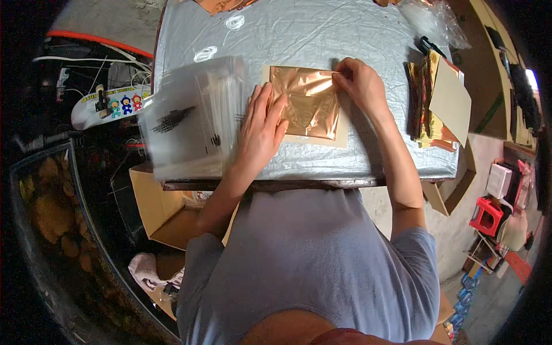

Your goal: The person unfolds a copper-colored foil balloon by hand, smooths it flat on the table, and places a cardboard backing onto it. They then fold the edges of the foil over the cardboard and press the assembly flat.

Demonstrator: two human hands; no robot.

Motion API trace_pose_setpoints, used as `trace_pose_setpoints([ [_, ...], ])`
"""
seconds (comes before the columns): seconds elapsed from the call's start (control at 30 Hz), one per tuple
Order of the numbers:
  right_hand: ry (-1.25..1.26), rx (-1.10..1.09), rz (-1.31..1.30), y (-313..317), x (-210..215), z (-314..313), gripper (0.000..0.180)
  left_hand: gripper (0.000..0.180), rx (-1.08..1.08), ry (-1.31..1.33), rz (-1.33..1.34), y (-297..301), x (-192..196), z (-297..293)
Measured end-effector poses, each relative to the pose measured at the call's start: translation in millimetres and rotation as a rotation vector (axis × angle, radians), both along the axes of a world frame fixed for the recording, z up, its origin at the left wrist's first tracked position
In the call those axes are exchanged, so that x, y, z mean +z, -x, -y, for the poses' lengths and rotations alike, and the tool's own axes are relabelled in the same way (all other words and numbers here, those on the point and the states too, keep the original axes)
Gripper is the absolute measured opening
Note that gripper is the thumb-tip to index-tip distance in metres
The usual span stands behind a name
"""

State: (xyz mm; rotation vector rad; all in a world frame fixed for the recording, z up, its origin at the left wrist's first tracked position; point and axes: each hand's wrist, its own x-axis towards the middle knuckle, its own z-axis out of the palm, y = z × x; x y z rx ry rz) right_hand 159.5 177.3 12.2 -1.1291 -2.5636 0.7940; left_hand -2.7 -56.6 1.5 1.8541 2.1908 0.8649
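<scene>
A square of shiny copper-coloured foil (pixel 307 115) lies on a slightly larger beige sheet (pixel 323 142) in the middle of the table. My left hand (pixel 260 126) rests on the left edge of both, its fingers stretched out and nearly flat. At the foil's upper right corner, my right hand (pixel 362 86) pinches the edge between thumb and fingers. Close by my left wrist is a pile of clear plastic bags (pixel 178 132) with dark printing. The foil is wrinkled and reflects light.
The table (pixel 368 43) wears a silvery creased cover. At its right stand bundled papers (pixel 425 98), a beige card (pixel 451 103) and a black marker (pixel 431 46). White string coils (pixel 234 23) lie farther back. An open carton (pixel 164 201) sits below left, near a skateboard (pixel 109 108).
</scene>
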Motion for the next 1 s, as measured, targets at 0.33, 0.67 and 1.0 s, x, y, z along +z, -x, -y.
trace_pose_setpoints([
  [0.33,-0.060,-0.024,-0.053,0,0,6,0.023,0.054,0.002,0.010,0.022,0,2,-2],
  [0.67,-0.101,-0.043,-0.078,-1,-6,9,0.020,0.058,0.005,0.020,-0.051,-2,1,-2],
  [1.0,-0.122,-0.049,-0.090,-1,-7,11,0.021,0.067,0.059,-0.004,0.071,-1,9,-2],
])
